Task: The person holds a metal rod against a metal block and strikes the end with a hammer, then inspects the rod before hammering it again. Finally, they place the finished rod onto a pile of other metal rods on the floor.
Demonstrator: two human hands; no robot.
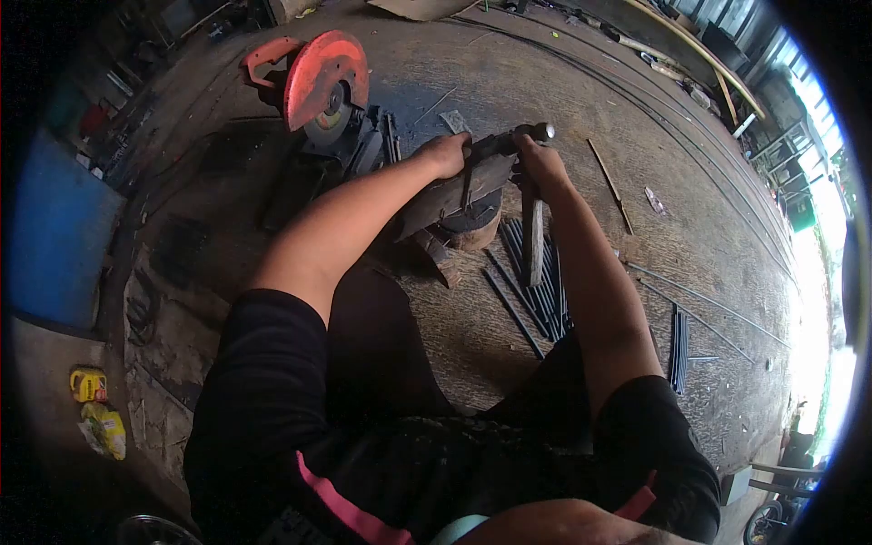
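My left hand (pixel 447 156) is closed on the upper left edge of a dark, worn plank (pixel 436 202), which is tilted over a round wooden block (pixel 477 237). A thin bent rod lies across the plank's face. My right hand (pixel 543 168) is wrapped around a hammer (pixel 534 245) close under its head, at the plank's far right end. The metal head shows above the fingers and the wooden handle hangs down toward me. Whether those fingers also grip the plank, I cannot tell.
A red cut-off saw (pixel 329 80) stands at the front left. Several dark metal rods (pixel 529 286) lie on the floor beside the block, with a smaller bundle (pixel 678 350) farther right. A thin stick (pixel 610 186) and long bars (pixel 708 309) lie to the right.
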